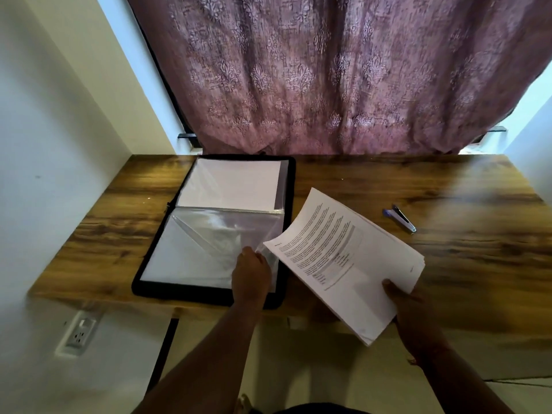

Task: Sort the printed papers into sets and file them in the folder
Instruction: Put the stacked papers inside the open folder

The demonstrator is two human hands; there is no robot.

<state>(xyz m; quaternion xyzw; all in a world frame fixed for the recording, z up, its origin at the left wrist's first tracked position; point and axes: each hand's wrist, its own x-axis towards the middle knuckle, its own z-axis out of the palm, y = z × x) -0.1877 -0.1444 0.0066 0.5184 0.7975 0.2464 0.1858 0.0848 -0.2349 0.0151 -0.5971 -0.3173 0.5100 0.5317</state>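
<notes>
Left hand (pixel 250 271) pinches a clear sleeve (pixel 233 234) of the folder (pixel 143 282); right hand (pixel 401 297) grips the papers (pixel 343 258), whose curling corner could snag entering.

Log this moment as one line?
left hand: lifting plastic sleeve | right hand: holding papers | folder: open | stapler: idle

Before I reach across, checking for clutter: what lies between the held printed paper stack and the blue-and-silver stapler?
Head view: only bare wooden desk between papers and stapler.

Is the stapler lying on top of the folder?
No, the stapler lies on the bare desk, apart from the folder, past the papers.
</notes>
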